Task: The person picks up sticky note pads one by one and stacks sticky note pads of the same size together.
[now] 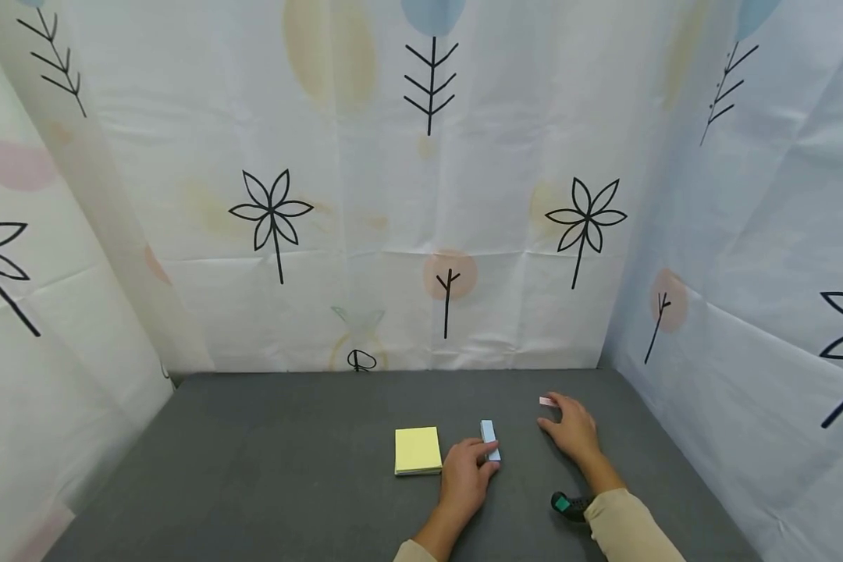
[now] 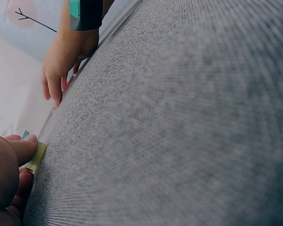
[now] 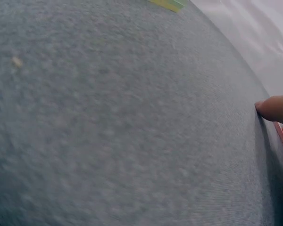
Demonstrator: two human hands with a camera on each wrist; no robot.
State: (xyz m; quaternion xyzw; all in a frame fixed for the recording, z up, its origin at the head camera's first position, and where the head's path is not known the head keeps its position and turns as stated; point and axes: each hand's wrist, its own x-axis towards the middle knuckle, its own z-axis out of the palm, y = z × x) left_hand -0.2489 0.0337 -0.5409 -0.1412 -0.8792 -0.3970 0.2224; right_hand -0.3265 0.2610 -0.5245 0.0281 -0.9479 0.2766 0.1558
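In the head view my left hand is at a narrow light-blue strip pad, its index finger across the strip and the thumb at the near end. Just left of that hand lies a square yellow sticky-note pad. Farther back on the right, my right hand reaches a small pale-pink strip, with thumb and index finger spread apart and the index fingertip at the strip. The right wrist view shows the thumb low over the cloth, with a sliver of pink strip beyond it.
A dark grey cloth-like tabletop carries everything. Patterned white curtains hang along its back and both sides. A black wrist device with a green patch sits at the right wrist.
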